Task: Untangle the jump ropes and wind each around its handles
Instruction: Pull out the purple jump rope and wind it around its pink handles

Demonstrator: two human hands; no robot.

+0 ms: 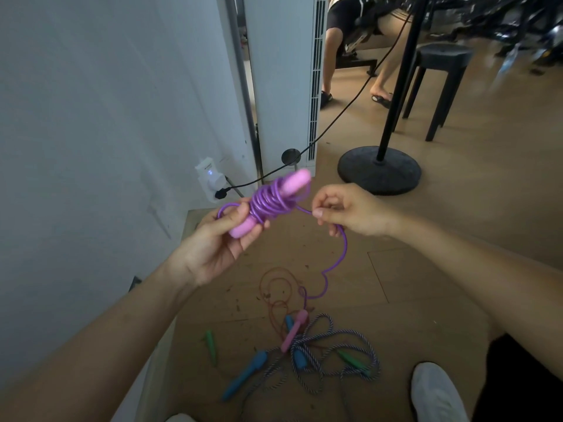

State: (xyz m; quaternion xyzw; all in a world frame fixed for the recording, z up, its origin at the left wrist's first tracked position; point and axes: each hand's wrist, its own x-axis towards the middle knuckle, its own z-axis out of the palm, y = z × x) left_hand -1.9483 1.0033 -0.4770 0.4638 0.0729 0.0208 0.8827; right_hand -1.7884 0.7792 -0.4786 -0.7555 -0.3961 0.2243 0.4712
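Purple jump rope [268,204] sits coiled around a pink handle [240,230] whose long axis tilts up to the right. The left hand [217,243] grips it. Just right of it, the right hand [347,212] pinches the loose strand [345,249], which trails down to tangled ropes [323,345] on the floor [441,239].

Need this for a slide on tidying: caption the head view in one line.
Left hand holds a pink handle wound with purple rope; right hand pinches the loose length above tangled ropes.
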